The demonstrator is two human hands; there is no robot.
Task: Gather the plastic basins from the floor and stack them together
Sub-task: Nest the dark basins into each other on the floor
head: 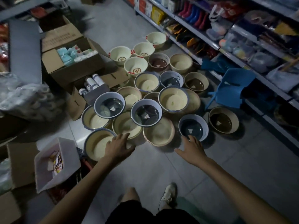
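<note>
Head view, dim shop aisle. A cluster of plastic basins [174,98] sat on the tiled floor [161,167], all mouth-up, many overlapping or leaning on neighbours' rims, none nested into one stack. The person's left hand [120,146] was extended with fingers straight and spread, gripping nothing; it lay over the right rim of the nearest cream basin [97,143], fingertips near the rim of a second cream basin [125,125] behind it. Contact with either rim could not be determined. The right hand [192,149] was likewise flat and open, thumb splayed to the left, fingertips at the near rim of a dark-bottomed blue-rimmed basin [193,126]; touch or small gap could not be told. Between the two hands sat a pink-rimmed cream basin [159,132], with another dark-bottomed basin [146,114] resting partly on its far edge. A brown-bottomed basin [224,120] stood apart at the right. Four white basins with red labels [119,54] sat at the far end of the cluster. Surroundings recorded: blue plastic chair [231,88] beside stocked shelves [242,38] on the right; open cardboard boxes [72,62] and a white bin [56,162] on the left; one shoe [168,196] at the bottom.
</note>
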